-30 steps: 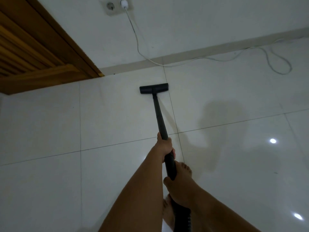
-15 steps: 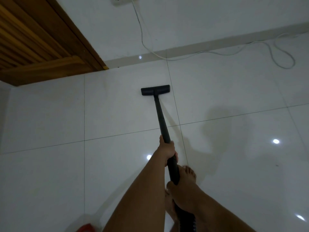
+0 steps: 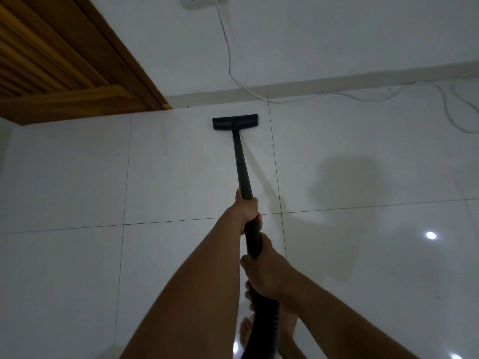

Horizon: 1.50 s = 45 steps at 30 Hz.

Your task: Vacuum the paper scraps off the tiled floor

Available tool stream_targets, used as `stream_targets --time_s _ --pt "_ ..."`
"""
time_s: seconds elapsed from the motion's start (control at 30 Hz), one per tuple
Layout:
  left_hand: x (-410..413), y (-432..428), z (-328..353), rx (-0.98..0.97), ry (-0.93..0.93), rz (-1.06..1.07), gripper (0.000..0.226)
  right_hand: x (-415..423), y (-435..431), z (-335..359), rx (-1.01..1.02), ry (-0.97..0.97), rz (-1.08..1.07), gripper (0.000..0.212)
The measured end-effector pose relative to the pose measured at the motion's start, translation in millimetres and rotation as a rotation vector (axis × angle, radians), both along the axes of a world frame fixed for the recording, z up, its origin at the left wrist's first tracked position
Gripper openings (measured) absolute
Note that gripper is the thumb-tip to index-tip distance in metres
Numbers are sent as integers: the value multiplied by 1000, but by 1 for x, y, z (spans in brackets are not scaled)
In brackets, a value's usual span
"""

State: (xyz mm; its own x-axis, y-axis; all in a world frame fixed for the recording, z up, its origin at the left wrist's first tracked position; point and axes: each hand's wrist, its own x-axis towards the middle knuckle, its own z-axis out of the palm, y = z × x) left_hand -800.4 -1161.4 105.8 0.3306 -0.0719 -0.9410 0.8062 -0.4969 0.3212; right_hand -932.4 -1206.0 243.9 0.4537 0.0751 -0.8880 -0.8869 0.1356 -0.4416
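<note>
Black plastic vacuum wand (image 3: pixel 242 167) is held in both my hands: left hand (image 3: pixel 247 211) wraps it further out, right hand (image 3: pixel 261 274) wraps it above the ribbed black hose (image 3: pixel 264 320). Its flat black floor head (image 3: pixel 235 122) rests on the glossy white tiled floor (image 3: pixel 77 177), just right of the brown wooden door frame (image 3: pixel 124 60). No paper scraps show; I judge the job nearly done. The hose is cut off below, and dim light may hide small scraps.

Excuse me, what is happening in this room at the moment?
A person is vacuuming a white tiled floor. The left hand grips the black wand further down its length, and the right hand grips it nearer the ribbed hose. The floor nozzle lies flat on a tile close to the wall, beside the wooden door. A white cord runs down the wall and along the floor. No paper scraps are plain to see on the tiles in view.
</note>
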Motion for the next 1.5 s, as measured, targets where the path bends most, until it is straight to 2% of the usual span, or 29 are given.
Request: stream_targets --time_s 0.27,0.6,0.97,1.13,1.5 --pt "48 -10 -18 10 -27 25 47 45 -9 -27 -2 9 -1 65" --pt "28 4 -19 -21 3 49 56 30 7 -34 -51 62 49 67" --pt "-69 61 19 3 41 -22 65 -59 66 12 -162 50 139 61" --pt "-117 87 27 20 44 -85 66 -109 97 21 -122 70 55 61" --pt "-208 127 30 22 57 -76 61 -200 141 23 -47 132 -64 54"
